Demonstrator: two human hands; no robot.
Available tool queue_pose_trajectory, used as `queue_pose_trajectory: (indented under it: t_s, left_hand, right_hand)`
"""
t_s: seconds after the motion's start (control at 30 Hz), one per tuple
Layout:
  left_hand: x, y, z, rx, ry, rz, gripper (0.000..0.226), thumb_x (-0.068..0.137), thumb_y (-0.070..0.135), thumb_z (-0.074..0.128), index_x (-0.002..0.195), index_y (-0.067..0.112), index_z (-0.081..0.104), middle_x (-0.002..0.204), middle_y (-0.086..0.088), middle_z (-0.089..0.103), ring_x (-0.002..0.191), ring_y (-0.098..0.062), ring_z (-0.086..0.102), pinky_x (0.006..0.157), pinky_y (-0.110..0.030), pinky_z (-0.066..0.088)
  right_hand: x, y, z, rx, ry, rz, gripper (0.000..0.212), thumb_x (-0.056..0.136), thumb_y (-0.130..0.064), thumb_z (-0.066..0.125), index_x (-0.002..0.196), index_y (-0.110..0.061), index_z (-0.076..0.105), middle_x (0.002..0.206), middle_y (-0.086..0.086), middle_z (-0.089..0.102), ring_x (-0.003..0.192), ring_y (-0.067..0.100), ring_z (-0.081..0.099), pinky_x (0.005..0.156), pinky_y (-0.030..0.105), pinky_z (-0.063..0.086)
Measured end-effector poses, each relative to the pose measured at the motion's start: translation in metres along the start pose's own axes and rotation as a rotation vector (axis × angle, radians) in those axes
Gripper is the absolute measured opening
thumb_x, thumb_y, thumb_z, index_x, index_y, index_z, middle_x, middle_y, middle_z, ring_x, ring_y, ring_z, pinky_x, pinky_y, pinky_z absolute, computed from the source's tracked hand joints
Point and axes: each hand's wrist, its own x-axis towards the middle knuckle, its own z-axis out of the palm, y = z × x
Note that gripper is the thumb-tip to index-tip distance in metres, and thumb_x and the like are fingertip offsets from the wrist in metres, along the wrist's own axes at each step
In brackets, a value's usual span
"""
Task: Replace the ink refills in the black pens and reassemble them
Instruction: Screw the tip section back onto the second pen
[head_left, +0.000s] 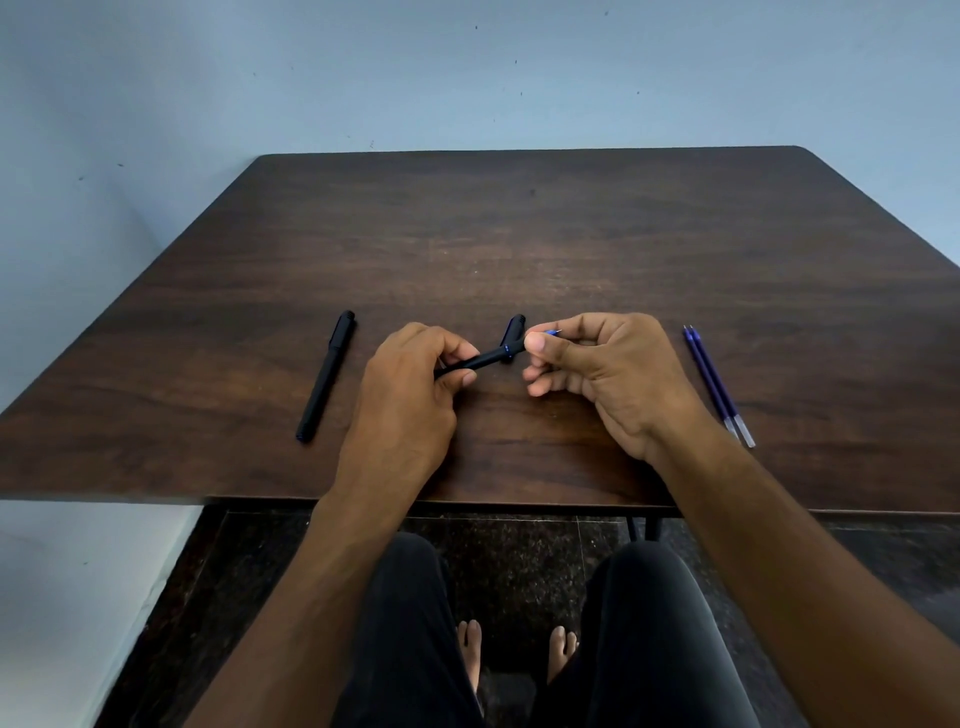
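My left hand (410, 384) grips a black pen barrel (480, 359) just above the table, its open end pointing right. My right hand (608, 369) pinches a small blue-tipped pen part (551, 332) between thumb and forefinger, a short way from the barrel's end. A black pen cap (514, 332) lies on the table behind the barrel. A second black pen (327, 376), capped, lies to the left. Two blue ink refills (719, 387) lie side by side on the right.
The dark wooden table (519, 234) stands against a pale blue wall. Its front edge runs just below my wrists. My legs and bare feet show below the table over a dark speckled floor.
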Motion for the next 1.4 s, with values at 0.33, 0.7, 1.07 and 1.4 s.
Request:
queue_pose_trajectory:
  t_s: [0.33,0.7,1.07,1.4]
  left_hand:
    - [-0.001,0.000,0.000,-0.064,0.052,-0.013,0.019,0.086,0.006,0.072,0.098,0.020,0.070,0.093,0.010,0.059,0.086,-0.005,0.053,0.077,-0.002,0.036]
    - [-0.003,0.000,-0.005,-0.158,0.102,-0.170,0.023,0.089,0.011,0.071,0.097,0.030,0.061,0.100,0.012,0.057,0.087,0.000,0.054,0.073,0.001,0.038]
    - [-0.003,-0.001,-0.007,-0.171,0.087,-0.184,0.018,0.089,0.012,0.070,0.101,0.025,0.067,0.099,0.013,0.057,0.088,0.003,0.053,0.071,-0.003,0.040]
    - [-0.003,0.000,-0.005,-0.121,0.073,-0.182,0.018,0.089,0.010,0.071,0.101,0.024,0.068,0.098,0.011,0.058,0.089,-0.002,0.054,0.073,-0.008,0.040]
  right_hand:
    - [0.000,0.001,0.001,-0.012,0.039,-0.001,0.026,0.078,0.000,0.079,0.101,0.009,0.069,0.074,0.016,0.072,0.065,0.027,0.066,0.058,0.032,0.057]
    - [0.014,-0.011,0.023,-0.581,0.200,-0.020,0.021,0.084,-0.024,0.081,0.085,-0.006,0.069,0.070,0.014,0.072,0.038,0.014,0.055,0.035,0.024,0.042]
    - [0.034,-0.023,0.043,-0.949,0.195,0.159,0.015,0.083,-0.021,0.078,0.083,-0.008,0.071,0.067,0.018,0.073,0.041,0.023,0.059,0.044,0.032,0.053]
    - [0.012,-0.016,0.016,-0.088,0.232,0.073,0.042,0.090,0.002,0.070,0.126,0.001,0.048,0.082,0.020,0.071,0.055,0.027,0.067,0.050,0.037,0.058]
